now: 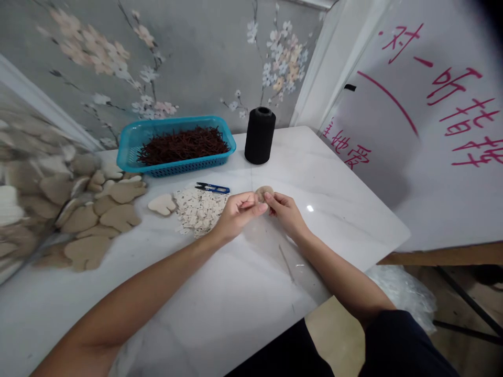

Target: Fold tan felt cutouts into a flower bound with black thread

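Note:
Both hands meet above the white tabletop around a small beige paw-shaped fabric piece (264, 193). My left hand (237, 213) is closed, thumb and fingers pinched at the piece's left edge; whether a needle or thread is also between them is too small to tell. At the opposite edge, my right hand (287, 212) grips the piece between thumb and fingers. Just left of my left hand lies a heap of small white labels (199, 210). Blue thread snips (212, 188) rest at the far side of that heap. A single cream fabric piece (162, 204) lies to its left.
A blue plastic basket (124, 146) with dark brown strands stands against the wall. Beside it is an upright black thread cone (260, 136). Many beige fabric pieces (88, 248), some in a clear bag, pile up at left. A whiteboard (393, 193) stands at right.

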Tool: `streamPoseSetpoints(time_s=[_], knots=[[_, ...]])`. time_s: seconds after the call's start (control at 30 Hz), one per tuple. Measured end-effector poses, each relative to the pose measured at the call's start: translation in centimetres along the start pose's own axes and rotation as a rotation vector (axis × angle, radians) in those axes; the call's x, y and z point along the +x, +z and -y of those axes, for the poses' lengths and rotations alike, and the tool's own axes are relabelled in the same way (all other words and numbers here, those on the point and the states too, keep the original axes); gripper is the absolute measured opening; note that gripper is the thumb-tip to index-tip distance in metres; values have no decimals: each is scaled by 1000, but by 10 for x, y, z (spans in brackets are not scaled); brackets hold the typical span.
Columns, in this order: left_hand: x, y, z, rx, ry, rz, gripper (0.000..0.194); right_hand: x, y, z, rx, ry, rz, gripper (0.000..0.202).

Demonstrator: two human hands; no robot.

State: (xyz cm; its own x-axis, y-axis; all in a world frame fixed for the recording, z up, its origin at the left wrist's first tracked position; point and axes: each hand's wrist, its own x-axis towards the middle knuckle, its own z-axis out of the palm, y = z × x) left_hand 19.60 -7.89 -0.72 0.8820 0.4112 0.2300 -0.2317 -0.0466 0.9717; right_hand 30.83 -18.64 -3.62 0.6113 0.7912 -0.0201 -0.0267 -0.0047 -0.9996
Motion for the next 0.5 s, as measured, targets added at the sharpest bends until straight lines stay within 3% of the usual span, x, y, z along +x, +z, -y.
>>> streamPoseSetpoints(time_s=[0.1,0.17,0.33,0.5], knots=[[3,-2,4,59,-8,-120,63,-2,6,-2,76,-24,26,42],[5,-4,4,102,-15,-131,67,-3,10,-2,135,-26,23,42],[7,-6,4,202,-23,-63,66,-4,15,2,370,68,12,42],[8,-9,12,314,-42,26,63,-8,20,8,630,271,-1,31]])
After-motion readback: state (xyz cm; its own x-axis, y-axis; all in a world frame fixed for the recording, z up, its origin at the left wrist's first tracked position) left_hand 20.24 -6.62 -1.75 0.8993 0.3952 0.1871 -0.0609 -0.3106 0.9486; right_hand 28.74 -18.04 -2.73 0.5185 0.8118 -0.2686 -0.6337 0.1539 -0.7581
